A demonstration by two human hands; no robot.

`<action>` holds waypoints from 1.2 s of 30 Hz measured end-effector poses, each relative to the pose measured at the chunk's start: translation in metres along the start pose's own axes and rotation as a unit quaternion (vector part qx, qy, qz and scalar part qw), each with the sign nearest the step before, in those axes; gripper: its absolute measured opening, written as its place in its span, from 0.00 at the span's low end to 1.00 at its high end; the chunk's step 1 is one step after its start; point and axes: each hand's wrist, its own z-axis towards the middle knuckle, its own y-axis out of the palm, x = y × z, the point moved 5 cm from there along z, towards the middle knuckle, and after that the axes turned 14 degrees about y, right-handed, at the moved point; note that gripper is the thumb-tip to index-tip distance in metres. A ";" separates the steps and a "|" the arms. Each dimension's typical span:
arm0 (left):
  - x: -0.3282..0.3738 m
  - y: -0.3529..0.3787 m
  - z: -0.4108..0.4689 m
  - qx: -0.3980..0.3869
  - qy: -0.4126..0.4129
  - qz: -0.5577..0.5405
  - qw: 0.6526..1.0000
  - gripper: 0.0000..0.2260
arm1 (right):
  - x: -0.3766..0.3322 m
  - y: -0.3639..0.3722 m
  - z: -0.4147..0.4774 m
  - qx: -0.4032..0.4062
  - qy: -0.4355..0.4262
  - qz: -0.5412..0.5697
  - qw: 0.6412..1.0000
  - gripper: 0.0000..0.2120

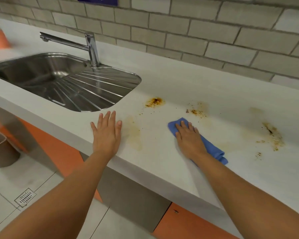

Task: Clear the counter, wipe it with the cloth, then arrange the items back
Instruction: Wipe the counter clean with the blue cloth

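Forearms (248, 195) are cropped; cloth (212, 148), stretched far-left to near-right, is half hidden under flat right hand (188, 138); left hand (106, 133) is laid flat, empty.

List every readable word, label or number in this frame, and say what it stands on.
"you go": white letters on the dark blue sign on the tiled wall; the words before them are blurred and cropped by the frame edge, so they cannot be read.
No text shows on the tap, sink, cloth or counter.
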 end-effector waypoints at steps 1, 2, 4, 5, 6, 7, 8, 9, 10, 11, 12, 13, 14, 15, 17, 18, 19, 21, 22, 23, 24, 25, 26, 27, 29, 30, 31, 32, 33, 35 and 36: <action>0.000 0.000 0.000 0.001 0.001 -0.004 1.000 0.24 | -0.018 0.003 0.000 0.000 0.001 0.005 1.000 0.23; 0.000 0.000 0.000 0.001 0.002 -0.009 1.000 0.24 | -0.038 0.006 -0.008 -0.002 -0.020 0.014 1.000 0.24; -0.002 -0.002 0.000 -0.002 0.003 -0.015 1.000 0.24 | -0.071 0.014 -0.042 -0.009 -0.109 0.016 0.994 0.25; -0.005 -0.003 0.002 -0.006 0.004 -0.014 1.000 0.24 | -0.080 0.015 -0.064 -0.010 -0.162 0.016 0.987 0.29; -0.009 -0.004 0.004 -0.010 0.003 -0.009 1.000 0.24 | -0.081 0.016 -0.081 -0.012 -0.198 0.027 0.980 0.33; -0.013 -0.004 0.006 -0.015 0.001 -0.002 1.000 0.24 | -0.075 0.016 -0.090 -0.024 -0.213 0.047 0.976 0.34; -0.018 -0.005 0.008 -0.021 -0.002 0.006 1.000 0.24 | -0.066 0.014 -0.088 -0.031 -0.215 0.070 0.974 0.31; -0.023 -0.005 0.010 -0.025 -0.004 0.012 1.000 0.25 | -0.056 0.011 -0.077 -0.031 -0.203 0.085 0.975 0.27; -0.026 -0.006 0.011 -0.027 -0.006 0.016 0.999 0.25 | -0.047 0.009 -0.059 -0.019 -0.175 0.097 0.980 0.24; -0.028 -0.005 0.012 -0.028 -0.006 0.017 0.999 0.25 | -0.039 0.006 -0.038 -0.003 -0.136 0.096 0.986 0.23; -0.028 -0.005 0.012 -0.027 -0.005 0.017 0.999 0.25 | -0.036 0.003 -0.017 0.013 -0.092 0.091 0.992 0.22; -0.028 -0.005 0.013 -0.027 -0.005 0.017 0.999 0.25 | -0.039 0.001 0.003 0.027 -0.050 0.081 0.995 0.22; -0.027 -0.004 0.012 -0.028 -0.006 0.017 0.999 0.25 | -0.047 0.002 0.020 0.034 -0.018 0.069 0.997 0.22; -0.027 -0.004 0.012 -0.030 -0.007 0.016 0.999 0.25 | -0.059 0.003 0.032 0.032 -0.002 0.056 0.998 0.23; -0.030 -0.004 0.014 -0.032 -0.009 0.013 0.999 0.25 | -0.089 0.007 0.035 0.018 -0.027 0.044 0.998 0.24; -0.034 -0.006 0.016 -0.032 -0.012 0.013 0.999 0.25 | -0.103 0.010 0.024 0.013 -0.067 0.044 0.997 0.24; -0.040 -0.008 0.018 -0.031 -0.016 0.014 0.999 0.25 | -0.113 0.013 0.008 0.003 -0.121 0.041 0.992 0.25; -0.052 -0.012 0.023 -0.027 -0.026 0.017 0.999 0.25 | -0.117 0.014 -0.034 -0.018 -0.233 0.035 0.972 0.29; -0.057 -0.013 0.025 -0.025 -0.029 0.019 0.999 0.25 | -0.111 0.014 -0.048 -0.031 -0.266 0.047 0.962 0.34; -0.062 -0.014 0.028 -0.024 -0.030 0.021 0.999 0.26 | -0.102 0.013 -0.051 -0.044 -0.277 0.055 0.958 0.36; -0.067 -0.014 0.030 -0.024 -0.033 0.022 0.999 0.26 | -0.093 0.011 -0.043 -0.042 -0.270 0.060 0.960 0.33; -0.070 -0.014 0.031 -0.022 -0.036 0.023 0.999 0.27 | -0.086 0.009 -0.028 -0.038 -0.244 0.061 0.967 0.28; -0.072 -0.015 0.031 -0.022 -0.036 0.023 0.999 0.27 | -0.082 0.008 -0.009 -0.022 -0.206 0.063 0.976 0.24; -0.073 -0.014 0.032 -0.021 -0.034 0.022 0.999 0.27 | -0.082 0.004 0.011 -0.004 -0.163 0.056 0.985 0.23; -0.072 -0.014 0.033 -0.022 -0.025 0.016 0.999 0.26 | -0.098 0.002 0.044 0.021 -0.097 0.047 0.994 0.24; -0.072 -0.015 0.034 -0.026 -0.016 0.010 0.999 0.26 | -0.113 0.004 0.056 0.025 -0.078 0.056 0.995 0.24; -0.072 -0.015 0.034 -0.030 -0.006 0.004 1.000 0.27 | -0.128 0.006 0.060 0.024 -0.075 0.067 0.995 0.23; -0.073 -0.016 0.035 -0.033 0.004 -0.002 0.999 0.27 | -0.143 0.008 0.056 0.024 -0.088 0.075 0.993 0.23; -0.075 -0.018 0.036 -0.036 0.013 -0.005 0.999 0.28 | -0.156 0.012 0.044 0.018 -0.116 0.073 0.990 0.23; -0.084 -0.021 0.040 -0.037 0.028 -0.007 0.999 0.28 | -0.163 0.016 0.005 0.003 -0.194 0.069 0.979 0.22; -0.090 -0.023 0.042 -0.036 0.035 -0.004 0.999 0.27 | -0.158 0.016 -0.014 0.000 -0.235 0.084 0.968 0.22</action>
